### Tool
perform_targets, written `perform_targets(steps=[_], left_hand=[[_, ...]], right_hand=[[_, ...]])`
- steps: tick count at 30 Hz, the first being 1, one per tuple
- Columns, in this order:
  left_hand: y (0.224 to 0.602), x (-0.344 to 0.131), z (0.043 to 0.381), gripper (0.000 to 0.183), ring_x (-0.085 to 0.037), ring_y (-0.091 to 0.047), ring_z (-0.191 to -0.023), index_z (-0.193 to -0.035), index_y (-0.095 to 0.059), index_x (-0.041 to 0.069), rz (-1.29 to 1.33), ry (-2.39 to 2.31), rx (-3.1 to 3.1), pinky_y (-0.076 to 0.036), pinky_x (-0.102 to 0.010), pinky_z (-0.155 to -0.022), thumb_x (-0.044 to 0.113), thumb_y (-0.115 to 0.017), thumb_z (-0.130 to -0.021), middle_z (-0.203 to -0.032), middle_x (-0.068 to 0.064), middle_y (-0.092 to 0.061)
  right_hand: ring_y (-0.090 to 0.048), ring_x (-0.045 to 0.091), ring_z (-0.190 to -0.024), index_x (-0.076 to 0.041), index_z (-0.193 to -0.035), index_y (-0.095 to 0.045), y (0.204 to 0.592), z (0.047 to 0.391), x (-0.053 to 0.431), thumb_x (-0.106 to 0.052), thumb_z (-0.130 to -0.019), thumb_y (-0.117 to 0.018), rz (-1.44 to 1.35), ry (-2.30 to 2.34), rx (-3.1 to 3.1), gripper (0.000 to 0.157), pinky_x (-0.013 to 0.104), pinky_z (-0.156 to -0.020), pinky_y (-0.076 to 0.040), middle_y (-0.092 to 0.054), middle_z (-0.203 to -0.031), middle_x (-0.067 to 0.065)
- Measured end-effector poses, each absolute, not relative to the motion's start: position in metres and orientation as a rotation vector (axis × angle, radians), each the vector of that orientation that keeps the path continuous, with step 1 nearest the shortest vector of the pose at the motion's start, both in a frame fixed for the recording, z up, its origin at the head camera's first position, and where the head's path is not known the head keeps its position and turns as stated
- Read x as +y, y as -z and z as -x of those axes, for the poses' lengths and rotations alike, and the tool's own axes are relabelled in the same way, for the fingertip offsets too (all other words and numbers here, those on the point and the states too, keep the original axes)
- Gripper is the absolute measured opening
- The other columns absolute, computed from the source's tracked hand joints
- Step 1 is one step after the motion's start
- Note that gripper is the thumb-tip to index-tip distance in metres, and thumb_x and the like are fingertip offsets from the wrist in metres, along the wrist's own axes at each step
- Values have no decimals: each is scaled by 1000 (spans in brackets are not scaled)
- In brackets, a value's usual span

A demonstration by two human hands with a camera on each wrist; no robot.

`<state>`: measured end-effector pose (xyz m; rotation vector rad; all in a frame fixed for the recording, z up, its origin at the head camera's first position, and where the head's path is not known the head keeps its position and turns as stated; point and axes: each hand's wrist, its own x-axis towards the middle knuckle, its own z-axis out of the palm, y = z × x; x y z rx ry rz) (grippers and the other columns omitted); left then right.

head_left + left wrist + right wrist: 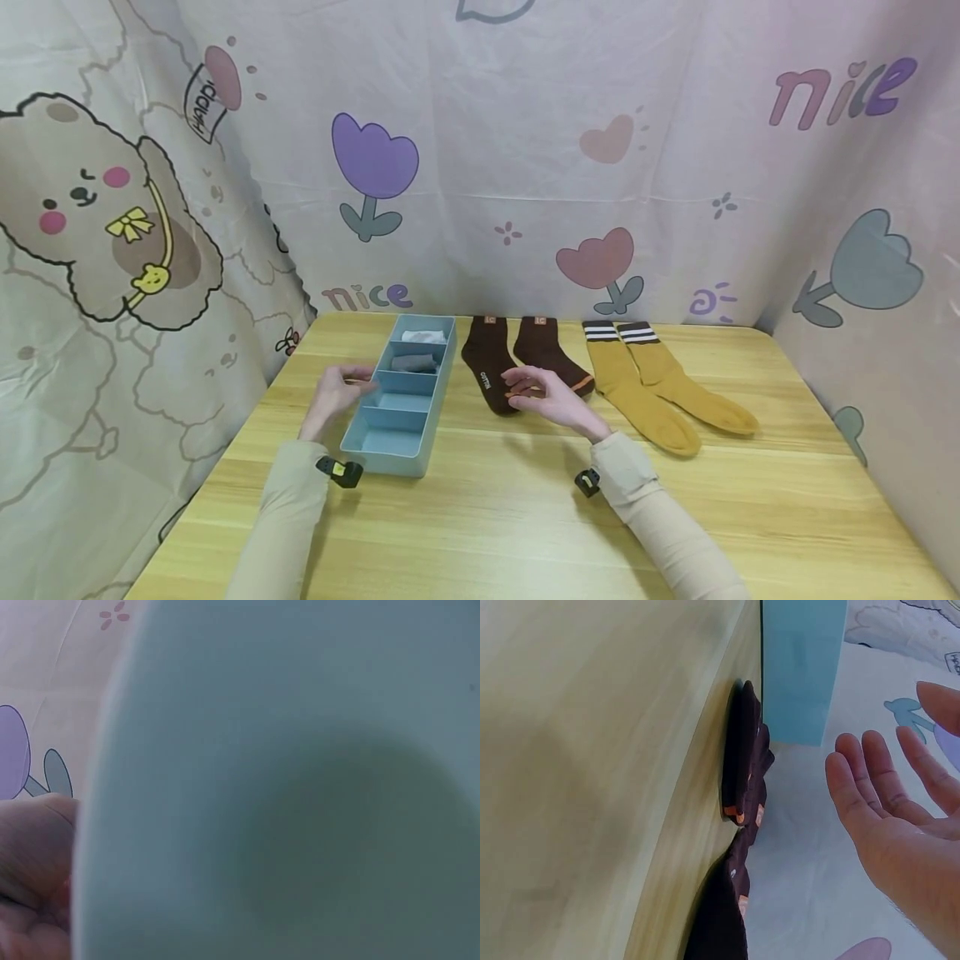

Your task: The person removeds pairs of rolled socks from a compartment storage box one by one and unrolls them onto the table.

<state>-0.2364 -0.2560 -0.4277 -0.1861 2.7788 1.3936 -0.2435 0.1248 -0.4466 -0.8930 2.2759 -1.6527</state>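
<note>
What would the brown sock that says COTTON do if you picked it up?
The brown sock would probably flop and droop, since it looks like soft cloth. It's likely light, being just one sock. It probably wouldn't roll if pushed, because it lies flat.

2 arms (281, 517) reach forward, the right grip (556, 402) loosely bent.

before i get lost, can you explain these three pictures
No machine here: a person is working bare-handed. The wide picture comes from a camera on the head, the others from one on each wrist; the left is mostly blurred. On the table stands a blue divided box, with a white bundle and a gray bundle in its two far compartments; to its right lie brown socks and yellow socks. The left hand is at the box's left rim, its grip unclear; the right hand hovers over the brown socks, holding nothing.
</note>
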Motion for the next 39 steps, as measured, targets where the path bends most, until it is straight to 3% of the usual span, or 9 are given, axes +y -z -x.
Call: perform_targets(steps=[8,16,22,31,39], left_hand=[[426,-259,233,31,-10,-63,-82,-116,-69,-9,158,-1348,2819,-49,-20,-69,5,-71,-88,-109,-24,-73],[420,-264,227,34,-14,-65,-84,-117,-69,-7,166,-1347,2740,-52,-24,-72,5,-74,-86,-104,-19,-75],[417,-265,223,35,-9,-67,-75,-117,-70,-9,162,-1399,2664,-58,-26,-71,4,-75,-85,-97,-14,-76],[419,-265,218,36,-11,-66,-73,-117,-69,-10,159,-1425,2641,-56,-24,-68,3,-74,-84,-94,-13,-75],[420,-263,215,36,-12,-67,-77,-117,-69,-7,174,-1445,2615,-59,-28,-71,3,-76,-83,-102,-18,-75]], right_hand=[[-60,46,-115,5,-133,-57,445,250,113,-4,-94,-67,967,1630,2273,41,34,-98,-53,-59,-129,32],[-58,43,-123,3,-137,-55,433,268,83,-4,-95,-66,1079,1553,2176,44,43,-106,-50,-62,-132,23],[-56,41,-129,8,-138,-52,418,284,48,0,-98,-58,1165,1430,2165,41,47,-110,-47,-57,-138,30],[-54,30,-137,4,-139,-53,411,309,-9,6,-98,-53,1250,1159,2180,42,34,-115,-43,-57,-144,21],[-52,29,-138,1,-138,-56,412,317,-41,11,-93,-53,1226,936,2233,46,38,-117,-41,-58,-144,17]])
